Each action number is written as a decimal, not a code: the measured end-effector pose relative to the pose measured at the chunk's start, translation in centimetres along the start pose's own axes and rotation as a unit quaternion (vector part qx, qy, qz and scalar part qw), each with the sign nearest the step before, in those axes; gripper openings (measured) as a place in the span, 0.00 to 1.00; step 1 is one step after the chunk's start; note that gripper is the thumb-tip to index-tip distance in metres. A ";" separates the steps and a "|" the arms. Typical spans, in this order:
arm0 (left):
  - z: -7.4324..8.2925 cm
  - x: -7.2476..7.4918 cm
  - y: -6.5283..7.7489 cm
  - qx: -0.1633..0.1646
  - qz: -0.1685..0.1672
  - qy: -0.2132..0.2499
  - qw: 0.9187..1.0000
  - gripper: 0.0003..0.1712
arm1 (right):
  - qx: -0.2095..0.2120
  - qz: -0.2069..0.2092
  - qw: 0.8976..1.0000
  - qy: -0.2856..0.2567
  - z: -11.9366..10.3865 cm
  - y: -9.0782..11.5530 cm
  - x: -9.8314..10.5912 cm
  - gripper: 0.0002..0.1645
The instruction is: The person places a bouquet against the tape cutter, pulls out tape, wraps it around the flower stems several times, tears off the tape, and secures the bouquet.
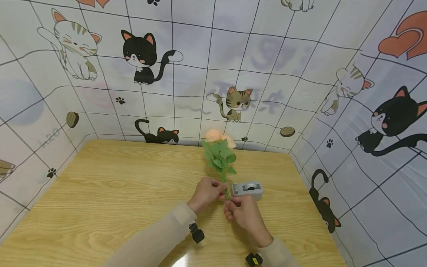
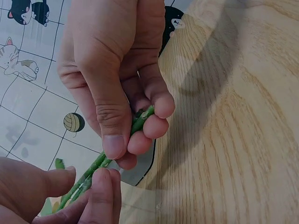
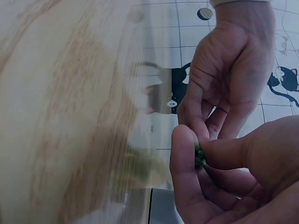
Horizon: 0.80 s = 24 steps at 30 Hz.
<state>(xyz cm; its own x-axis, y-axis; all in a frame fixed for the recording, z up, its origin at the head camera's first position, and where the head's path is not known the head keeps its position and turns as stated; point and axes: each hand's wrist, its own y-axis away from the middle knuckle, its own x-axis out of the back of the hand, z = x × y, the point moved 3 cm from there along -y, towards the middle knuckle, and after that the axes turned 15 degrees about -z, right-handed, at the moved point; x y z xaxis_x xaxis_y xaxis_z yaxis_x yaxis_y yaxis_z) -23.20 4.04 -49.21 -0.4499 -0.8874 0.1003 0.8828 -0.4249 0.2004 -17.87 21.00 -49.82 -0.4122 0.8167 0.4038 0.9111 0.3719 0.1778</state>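
Note:
Two peach artificial-looking roses [image 1: 213, 135] with green leaves [image 1: 218, 152] lie toward the back of the table, their green stems [image 1: 224, 177] side by side and pointing toward me. Partway down, my left hand [image 1: 207, 193] pinches the stems between thumb and fingers. My right hand [image 1: 246, 215] grips them near the cut ends, which poke out past its fingers in the left wrist view. A whitish, shiny patch shows along the stems [image 2: 96, 165] between the hands; whether it is tape I cannot tell. Just right of the stems stands a grey tape dispenser [image 1: 256, 193], close to my right hand.
The wood-grain table [image 1: 133, 178] is bounded at the back and sides by a white cat-patterned cloth [image 1: 193, 81]. A small black device [image 1: 197, 233] is strapped at the left wrist, and another [image 1: 254, 259] at the right.

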 end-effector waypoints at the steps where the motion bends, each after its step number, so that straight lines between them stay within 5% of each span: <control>1: 0.2 -0.1 0.1 0.003 0.004 -0.001 1.000 0.16 | -0.002 0.009 1.000 0.007 -0.1 0.1 0.0 0.11; 5: 0.4 -0.4 0.0 0.005 0.018 -0.005 1.000 0.15 | 0.011 0.058 0.994 0.094 -0.6 0.3 -0.1 0.07; 10: -0.2 -0.3 -1.0 0.005 0.026 -0.004 1.000 0.11 | 0.035 0.115 0.961 0.247 -1.2 0.5 -0.5 0.08; 15: -2.0 -0.2 -3.0 0.003 0.020 -0.007 1.000 0.10 | 0.040 0.133 0.947 0.288 -1.2 0.5 -0.7 0.02; 18: -2.6 -0.2 -3.6 0.018 0.018 -0.006 1.000 0.08 | 0.041 0.126 0.953 0.272 -0.9 0.4 -0.5 0.02; 20: -2.5 -0.3 -3.5 0.022 0.020 -0.003 1.000 0.08 | 0.040 0.099 0.969 0.221 -0.5 0.1 -0.2 0.03; 24: -0.9 -0.4 -2.0 0.026 0.016 0.008 1.000 0.12 | 0.014 -0.003 0.999 0.029 0.7 -0.1 0.5 0.15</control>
<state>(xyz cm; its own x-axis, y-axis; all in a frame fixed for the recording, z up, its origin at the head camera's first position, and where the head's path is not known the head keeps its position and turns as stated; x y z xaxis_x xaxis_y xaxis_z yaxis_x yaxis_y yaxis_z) -24.66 5.12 -50.55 -0.4192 -0.9032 0.0917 0.8883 -0.3872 0.2469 -18.17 21.66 -50.30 -0.4161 0.7874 0.4548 0.9077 0.3899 0.1554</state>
